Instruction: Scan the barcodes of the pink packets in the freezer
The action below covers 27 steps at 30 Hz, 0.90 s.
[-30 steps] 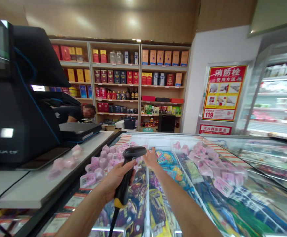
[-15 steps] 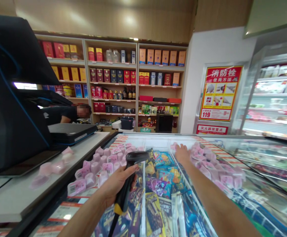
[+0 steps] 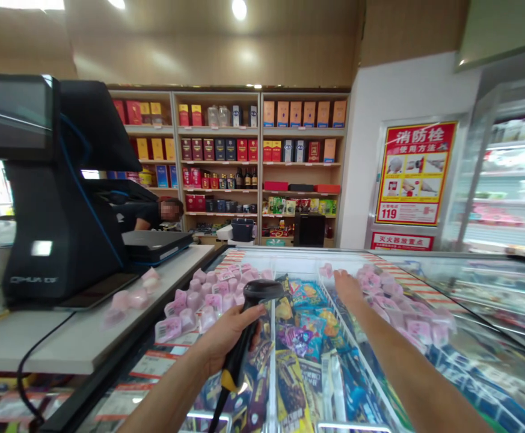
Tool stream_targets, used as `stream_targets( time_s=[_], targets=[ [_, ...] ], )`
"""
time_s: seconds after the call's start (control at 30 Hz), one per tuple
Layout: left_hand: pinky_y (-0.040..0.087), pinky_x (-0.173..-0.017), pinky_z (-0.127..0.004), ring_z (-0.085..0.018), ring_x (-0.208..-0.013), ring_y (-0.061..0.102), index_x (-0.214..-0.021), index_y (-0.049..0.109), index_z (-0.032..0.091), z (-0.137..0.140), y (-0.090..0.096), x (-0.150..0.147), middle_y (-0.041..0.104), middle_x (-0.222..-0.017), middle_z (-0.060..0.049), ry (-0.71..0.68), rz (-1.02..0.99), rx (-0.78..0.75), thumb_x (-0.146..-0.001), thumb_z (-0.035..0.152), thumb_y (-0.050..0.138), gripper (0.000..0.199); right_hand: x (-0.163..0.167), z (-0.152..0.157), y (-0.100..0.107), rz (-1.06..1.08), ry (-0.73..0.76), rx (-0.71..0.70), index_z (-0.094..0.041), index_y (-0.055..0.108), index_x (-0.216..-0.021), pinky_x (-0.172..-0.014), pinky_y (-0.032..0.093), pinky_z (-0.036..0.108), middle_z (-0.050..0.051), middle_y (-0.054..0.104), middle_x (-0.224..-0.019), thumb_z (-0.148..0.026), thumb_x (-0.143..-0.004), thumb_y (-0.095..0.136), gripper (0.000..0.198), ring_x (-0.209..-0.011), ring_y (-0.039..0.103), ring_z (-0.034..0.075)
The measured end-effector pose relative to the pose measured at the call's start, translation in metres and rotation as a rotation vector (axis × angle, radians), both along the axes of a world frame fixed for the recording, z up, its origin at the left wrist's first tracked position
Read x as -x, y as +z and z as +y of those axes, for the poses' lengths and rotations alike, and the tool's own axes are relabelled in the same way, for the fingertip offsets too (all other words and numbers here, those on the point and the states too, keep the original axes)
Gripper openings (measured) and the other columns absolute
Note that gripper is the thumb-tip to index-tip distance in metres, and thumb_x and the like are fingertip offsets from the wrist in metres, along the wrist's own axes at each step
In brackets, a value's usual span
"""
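My left hand point(image 3: 230, 337) is wrapped round the black handle of a barcode scanner point(image 3: 240, 346). Its head points away from me, and the cable hangs from the yellow-ringed base. Farther off, my right hand point(image 3: 347, 287) reaches over the freezer with fingers stretched forward, their tips partly hidden. Close to its left side is a small pink cup point(image 3: 326, 270). Pink labelled cups point(image 3: 382, 288) lie right of this hand, and more pink cups point(image 3: 210, 300) crowd the glass left of the scanner. Between my arms, bagged ice creams point(image 3: 305, 331) fill wire baskets.
On the left counter point(image 3: 163, 285) stand a black point-of-sale terminal point(image 3: 64, 240), a flat black device point(image 3: 156, 243) and several pink cups point(image 3: 131, 299). A person point(image 3: 151, 211) leans behind it. Boxed goods fill shelves point(image 3: 217, 162) at the back; a glass-fronted fridge point(image 3: 512, 180) stands right.
The view has shifted left and upward, showing more of the terminal. My left hand keeps the scanner, and my right hand stays by the far pink cups, its fingers looking closer together.
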<state>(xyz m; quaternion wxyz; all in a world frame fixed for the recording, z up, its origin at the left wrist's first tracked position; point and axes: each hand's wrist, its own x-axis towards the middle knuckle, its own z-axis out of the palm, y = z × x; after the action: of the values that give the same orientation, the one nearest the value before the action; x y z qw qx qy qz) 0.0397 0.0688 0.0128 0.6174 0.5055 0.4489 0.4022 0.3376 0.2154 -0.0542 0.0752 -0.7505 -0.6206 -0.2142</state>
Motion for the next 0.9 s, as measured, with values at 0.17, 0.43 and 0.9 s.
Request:
stream_targets(
  time_s=[0.17, 0.43, 0.9],
  targets=[
    [0.034, -0.040, -0.017, -0.005, -0.041, 0.045, -0.066, 0.044, 0.016, -0.005, 0.004, -0.002, 0.051, -0.052, 0.004, 0.003, 0.017, 0.000, -0.065, 0.041, 0.056, 0.028, -0.003, 0.000, 0.005, -0.020, -0.032, -0.018, -0.010, 0.054, -0.095, -0.071, 0.035, 0.036, 0.017, 0.058, -0.088, -0.005, -0.077, 0.028, 0.032, -0.086, 0.054, 0.023],
    [0.033, -0.038, -0.017, -0.005, -0.040, 0.044, -0.074, 0.048, 0.014, -0.004, 0.005, -0.006, 0.050, -0.052, 0.004, -0.034, 0.009, 0.008, -0.062, 0.042, 0.058, 0.032, -0.011, -0.009, -0.004, -0.080, 0.070, 0.010, -0.012, 0.054, -0.098, -0.078, 0.027, 0.041, 0.015, 0.058, -0.092, -0.005, -0.077, 0.029, 0.034, -0.093, 0.046, 0.024],
    [0.035, -0.038, -0.017, -0.005, -0.040, 0.044, -0.069, 0.047, 0.015, -0.015, 0.010, 0.003, 0.050, -0.049, 0.004, 0.022, 0.014, 0.003, -0.064, 0.042, 0.057, 0.029, 0.010, -0.026, 0.006, 0.344, 0.156, -0.095, -0.010, 0.053, -0.101, -0.080, 0.035, 0.038, 0.017, 0.053, -0.101, -0.020, -0.071, 0.041, 0.033, -0.093, 0.051, 0.026]
  ],
)
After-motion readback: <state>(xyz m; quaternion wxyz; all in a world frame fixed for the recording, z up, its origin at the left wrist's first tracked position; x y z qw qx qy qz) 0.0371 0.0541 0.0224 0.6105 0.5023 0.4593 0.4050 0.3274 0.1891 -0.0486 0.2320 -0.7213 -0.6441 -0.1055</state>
